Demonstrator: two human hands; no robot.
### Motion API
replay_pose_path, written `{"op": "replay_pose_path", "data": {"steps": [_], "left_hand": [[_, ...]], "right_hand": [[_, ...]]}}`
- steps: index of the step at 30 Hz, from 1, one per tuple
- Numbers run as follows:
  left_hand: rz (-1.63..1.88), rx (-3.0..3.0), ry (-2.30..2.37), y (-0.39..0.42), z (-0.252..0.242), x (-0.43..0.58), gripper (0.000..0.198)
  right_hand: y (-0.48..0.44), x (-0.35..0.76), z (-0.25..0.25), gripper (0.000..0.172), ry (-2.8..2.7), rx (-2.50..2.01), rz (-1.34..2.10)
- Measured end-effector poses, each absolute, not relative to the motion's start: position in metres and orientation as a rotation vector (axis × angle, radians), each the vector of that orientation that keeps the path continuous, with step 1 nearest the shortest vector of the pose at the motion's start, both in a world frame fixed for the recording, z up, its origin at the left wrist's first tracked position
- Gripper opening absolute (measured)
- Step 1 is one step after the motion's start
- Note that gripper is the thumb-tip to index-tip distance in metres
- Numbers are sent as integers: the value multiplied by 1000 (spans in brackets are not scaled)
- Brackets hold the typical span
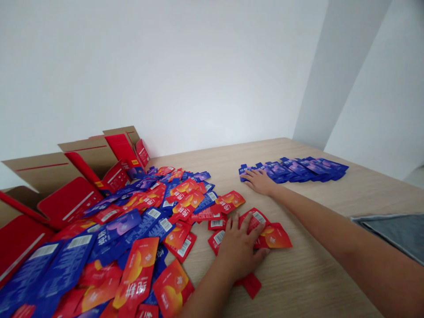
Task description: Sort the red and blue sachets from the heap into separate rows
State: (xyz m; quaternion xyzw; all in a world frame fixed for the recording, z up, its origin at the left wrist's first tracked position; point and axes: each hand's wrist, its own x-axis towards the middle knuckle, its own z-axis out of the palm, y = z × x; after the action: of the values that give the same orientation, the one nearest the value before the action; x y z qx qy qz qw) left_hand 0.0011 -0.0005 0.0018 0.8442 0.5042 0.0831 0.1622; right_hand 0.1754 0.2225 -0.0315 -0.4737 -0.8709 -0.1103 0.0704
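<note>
My left hand (pixel 240 247) lies over several red sachets with orange fruit prints, fingers spread. One red sachet (pixel 273 236) sticks out to its right, and a red corner (pixel 252 285) shows below the palm. Farther back, my right hand (pixel 260 181) rests with its fingers stretched out on the left end of an overlapping row of blue-purple sachets (pixel 298 170). Neither hand is closed around a sachet. To the left spreads a large mixed heap of red sachets (pixel 137 269) and blue sachets (pixel 68 260), some showing barcodes.
Opened red cardboard boxes (pixel 71 201) with brown inner flaps line the left side, behind the heap. The wooden table (pixel 318 251) meets a white wall (pixel 198 75) at the back. Grey-blue cloth (pixel 394 232) shows at the right edge, beside my right forearm.
</note>
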Motion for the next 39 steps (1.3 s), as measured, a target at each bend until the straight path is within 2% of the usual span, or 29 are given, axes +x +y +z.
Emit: {"op": "replay_pose_path", "data": {"steps": [12,22,27,32,35,39], "left_hand": [[223,2402,1461,-1,1,2,60],[241,2407,1453,-1,0,2,61],[237,2397,1449,-1,1,2,61],[211,2393,1462,-2,4,3,61],[200,2383,1461,-1,5,3,60],[213,2397,1459,-1,4,3,60]], "right_hand": [[218,226,-18,39,-2626,-1383,-449],[225,270,-7,49,-2388,-1671,-510],[218,286,-10,50,-2276,-1787,-542],[213,277,-14,52,-2188,-1837,-563],[209,253,-10,50,-2294,-1700,-542],[205,206,-4,56,-2407,-1649,-318]]}}
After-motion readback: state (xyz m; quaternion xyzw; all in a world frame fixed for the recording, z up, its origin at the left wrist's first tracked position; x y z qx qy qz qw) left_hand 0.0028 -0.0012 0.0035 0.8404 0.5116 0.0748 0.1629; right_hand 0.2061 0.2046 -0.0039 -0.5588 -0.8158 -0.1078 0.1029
